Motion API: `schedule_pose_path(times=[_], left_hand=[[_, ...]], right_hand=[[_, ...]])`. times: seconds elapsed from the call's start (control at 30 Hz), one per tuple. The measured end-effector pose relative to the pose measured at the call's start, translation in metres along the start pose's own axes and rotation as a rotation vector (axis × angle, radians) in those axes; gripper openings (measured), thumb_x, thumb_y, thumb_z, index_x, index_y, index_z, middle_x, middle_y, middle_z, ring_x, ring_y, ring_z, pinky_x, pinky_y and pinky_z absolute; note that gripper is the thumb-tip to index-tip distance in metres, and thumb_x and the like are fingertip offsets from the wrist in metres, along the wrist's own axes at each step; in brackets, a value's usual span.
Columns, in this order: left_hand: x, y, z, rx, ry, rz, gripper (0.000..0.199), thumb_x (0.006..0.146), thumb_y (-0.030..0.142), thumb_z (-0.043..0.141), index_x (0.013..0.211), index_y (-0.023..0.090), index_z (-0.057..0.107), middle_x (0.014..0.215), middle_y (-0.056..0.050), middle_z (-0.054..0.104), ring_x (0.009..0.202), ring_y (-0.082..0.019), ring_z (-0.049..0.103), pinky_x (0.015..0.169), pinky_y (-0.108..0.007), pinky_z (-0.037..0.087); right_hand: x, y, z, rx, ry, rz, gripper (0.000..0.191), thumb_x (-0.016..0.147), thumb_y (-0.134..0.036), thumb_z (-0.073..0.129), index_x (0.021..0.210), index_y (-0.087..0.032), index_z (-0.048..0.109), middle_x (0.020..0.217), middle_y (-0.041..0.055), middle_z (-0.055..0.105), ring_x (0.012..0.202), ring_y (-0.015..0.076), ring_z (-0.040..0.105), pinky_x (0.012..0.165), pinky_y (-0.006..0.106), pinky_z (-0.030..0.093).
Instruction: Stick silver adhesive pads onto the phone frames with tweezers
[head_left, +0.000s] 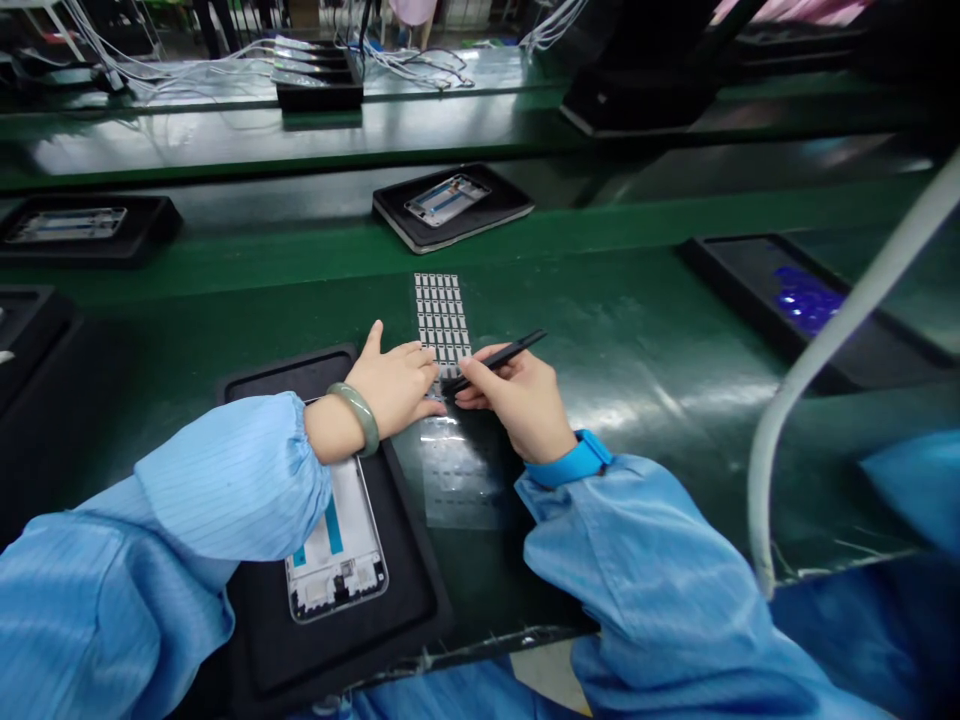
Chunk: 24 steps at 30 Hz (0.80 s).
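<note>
My left hand (394, 385) lies with its fingers stretched out over the lower end of a sheet of small pale stickers (441, 308), its thumb and fingers apart. In my right hand (529, 400) is a pair of black tweezers (517, 348), pinched between thumb and fingers. The tweezers' tip points down at the sheet's lower end, close to my left fingertips; whether it grips a sticker is hidden. Below the left wrist, a silver phone frame (360, 545) with blue strips sits in a black tray (420, 600), partly covered by my sleeve.
Further back, a black tray (514, 208) carries another phone frame (448, 200), and a similar tray (150, 232) stands at far left. At right, a dark tray (739, 300) holds shiny blue-violet pieces (806, 300). A thick white cable (806, 375) arcs across the right side.
</note>
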<state>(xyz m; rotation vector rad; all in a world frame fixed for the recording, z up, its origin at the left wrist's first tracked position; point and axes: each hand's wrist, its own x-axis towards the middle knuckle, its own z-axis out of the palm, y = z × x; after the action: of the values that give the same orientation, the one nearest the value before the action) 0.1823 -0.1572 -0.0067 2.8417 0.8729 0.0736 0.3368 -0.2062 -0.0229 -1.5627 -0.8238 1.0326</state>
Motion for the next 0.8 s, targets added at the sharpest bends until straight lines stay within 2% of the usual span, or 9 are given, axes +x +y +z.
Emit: schedule_pose_path(times=[0.13,0.37,0.5,0.57,0.67,0.73,0.8], left_hand=[[0.0,0.0,-0.001,-0.015,-0.001,-0.001,0.039,0.087,0.043,0.054,0.115,0.016,0.057,0.13,-0.01,0.053,0.124,-0.027,0.043,0.104,-0.068,0.012],[0.0,0.0,-0.002,-0.051,-0.026,-0.016,0.038,0.086,0.043,0.056,0.114,0.017,0.056,0.13,-0.01,0.053,0.124,-0.028,0.043,0.104,-0.068,0.012],[-0.001,-0.002,-0.009,-0.128,-0.006,-0.043,0.052,0.081,0.041,0.062,0.125,0.018,0.047,0.131,-0.01,0.051,0.125,-0.028,0.042,0.104,-0.066,0.017],[-0.005,-0.003,-0.016,-0.24,0.064,-0.07,0.054,0.078,0.042,0.065,0.123,0.017,0.048,0.125,-0.01,0.055,0.119,-0.027,0.048,0.103,-0.058,0.027],[-0.019,-0.004,-0.03,-0.529,0.211,-0.129,0.033,0.079,0.04,0.062,0.102,0.016,0.06,0.104,-0.006,0.064,0.097,-0.021,0.059,0.09,-0.04,0.045],[-0.032,-0.005,-0.038,-0.726,0.293,-0.177,0.02,0.082,0.034,0.057,0.087,0.016,0.062,0.09,-0.003,0.066,0.085,-0.017,0.061,0.08,-0.031,0.048],[-0.047,-0.006,-0.043,-0.858,0.338,-0.233,0.016,0.083,0.028,0.053,0.079,0.015,0.062,0.081,-0.002,0.066,0.077,-0.014,0.061,0.074,-0.027,0.047]], right_hand=[[0.0,0.001,0.002,-0.008,-0.017,-0.008,0.027,0.064,-0.029,0.073,0.08,-0.016,0.055,0.053,-0.0021,0.061,0.046,0.013,0.062,0.044,0.02,0.054],[0.004,-0.008,-0.003,0.156,-0.03,0.117,0.023,0.062,-0.017,0.072,0.08,-0.015,0.057,0.054,-0.002,0.061,0.042,0.0082,0.058,0.043,0.017,0.053],[0.003,-0.018,-0.009,0.316,-0.024,0.118,0.028,0.06,-0.018,0.074,0.082,-0.015,0.058,0.058,-0.0021,0.062,0.043,0.0058,0.055,0.042,0.014,0.051],[-0.001,-0.024,-0.007,0.377,-0.035,0.068,0.029,0.06,-0.021,0.076,0.083,-0.016,0.059,0.061,-0.0025,0.063,0.045,0.005,0.055,0.043,0.013,0.051],[-0.01,-0.032,0.004,0.427,-0.111,-0.013,0.029,0.061,-0.027,0.077,0.082,-0.017,0.059,0.065,-0.0026,0.065,0.046,0.0044,0.055,0.045,0.013,0.051],[-0.016,-0.037,0.016,0.427,-0.168,-0.047,0.03,0.063,-0.029,0.077,0.083,-0.017,0.058,0.066,-0.0022,0.066,0.046,0.0048,0.056,0.045,0.014,0.051],[-0.022,-0.041,0.029,0.396,-0.212,-0.083,0.03,0.064,-0.029,0.077,0.084,-0.017,0.058,0.067,-0.0016,0.067,0.046,0.0058,0.057,0.046,0.016,0.052]])
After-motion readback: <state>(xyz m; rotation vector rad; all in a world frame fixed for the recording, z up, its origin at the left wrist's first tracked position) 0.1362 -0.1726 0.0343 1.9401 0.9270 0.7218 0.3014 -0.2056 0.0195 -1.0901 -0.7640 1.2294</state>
